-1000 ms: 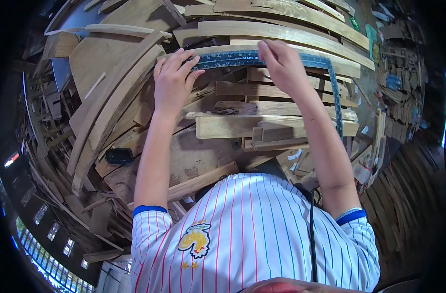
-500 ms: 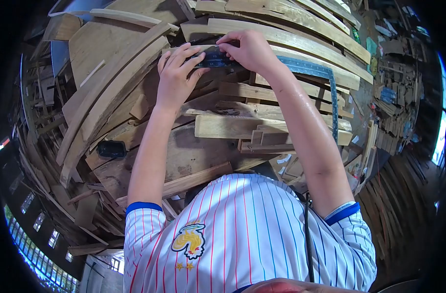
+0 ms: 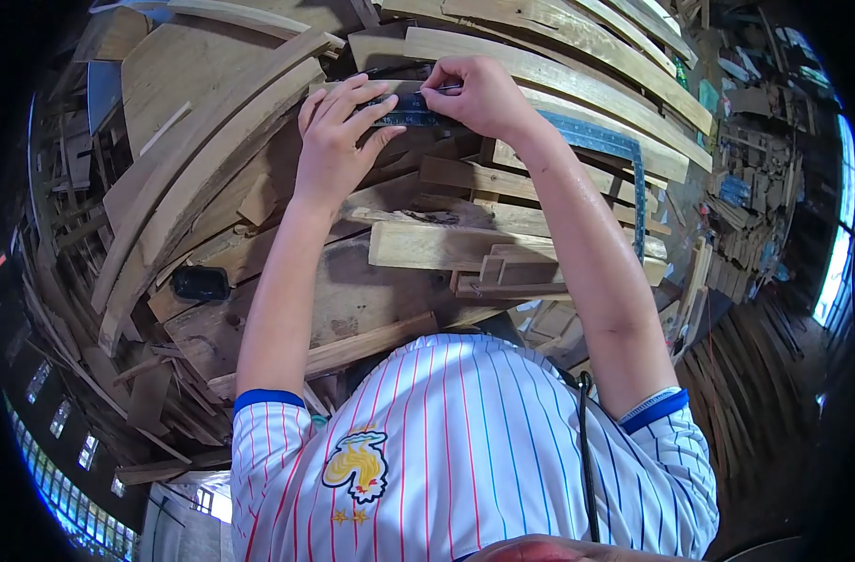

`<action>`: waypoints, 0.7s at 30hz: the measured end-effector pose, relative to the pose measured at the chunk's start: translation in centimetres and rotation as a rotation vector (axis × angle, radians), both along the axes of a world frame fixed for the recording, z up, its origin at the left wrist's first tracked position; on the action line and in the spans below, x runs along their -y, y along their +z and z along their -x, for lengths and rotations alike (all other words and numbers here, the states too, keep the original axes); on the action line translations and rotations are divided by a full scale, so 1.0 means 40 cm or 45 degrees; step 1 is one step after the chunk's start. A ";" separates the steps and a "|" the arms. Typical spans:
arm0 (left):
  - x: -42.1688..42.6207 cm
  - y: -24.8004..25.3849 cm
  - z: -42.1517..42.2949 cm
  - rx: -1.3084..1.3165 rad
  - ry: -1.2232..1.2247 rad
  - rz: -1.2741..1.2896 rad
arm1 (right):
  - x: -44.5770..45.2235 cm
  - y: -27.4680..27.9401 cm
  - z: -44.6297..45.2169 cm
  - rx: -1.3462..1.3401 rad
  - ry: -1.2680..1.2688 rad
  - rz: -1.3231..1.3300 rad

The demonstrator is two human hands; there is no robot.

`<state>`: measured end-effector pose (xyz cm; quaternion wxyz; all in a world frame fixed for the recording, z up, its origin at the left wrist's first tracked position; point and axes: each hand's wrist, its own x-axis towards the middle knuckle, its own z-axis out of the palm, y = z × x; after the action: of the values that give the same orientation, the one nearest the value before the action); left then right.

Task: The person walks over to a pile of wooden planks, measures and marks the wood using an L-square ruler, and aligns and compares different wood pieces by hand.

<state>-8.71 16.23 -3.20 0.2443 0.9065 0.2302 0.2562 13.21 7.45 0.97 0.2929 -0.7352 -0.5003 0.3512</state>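
A dark blue carpenter's square [image 3: 591, 134] with scale marks lies across a board, its short leg running down on the right. My left hand [image 3: 339, 131] spreads its fingers over the board's edge and bears on the square's left end, thumb along the near side. Close by on the right, my right hand [image 3: 481, 96] is closed in a pinch just above the square's long leg. A thin, pencil-like stick [image 3: 454, 91] shows between its fingertips; its tip is too small to make out.
Long pale boards [image 3: 559, 80] are stacked at the back right. Curved timbers [image 3: 212, 178] lean on the left. Shorter offcuts [image 3: 446, 245] and a small black tray-like thing [image 3: 201, 283] lie nearer to me. More scrap wood [image 3: 755, 197] is heaped on the far right.
My view has shifted slightly. Both hands stay at almost the same place on the square, the right one a touch farther right with its pinch kept.
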 end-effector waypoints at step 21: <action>-0.003 -0.009 -0.001 0.026 -0.012 -0.031 | 0.001 -0.032 -0.006 -0.069 -0.047 -0.015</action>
<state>-8.65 16.34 -3.56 0.2369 0.9078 0.2203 0.2671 13.46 7.41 -0.32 0.3172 -0.7327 -0.4806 0.3626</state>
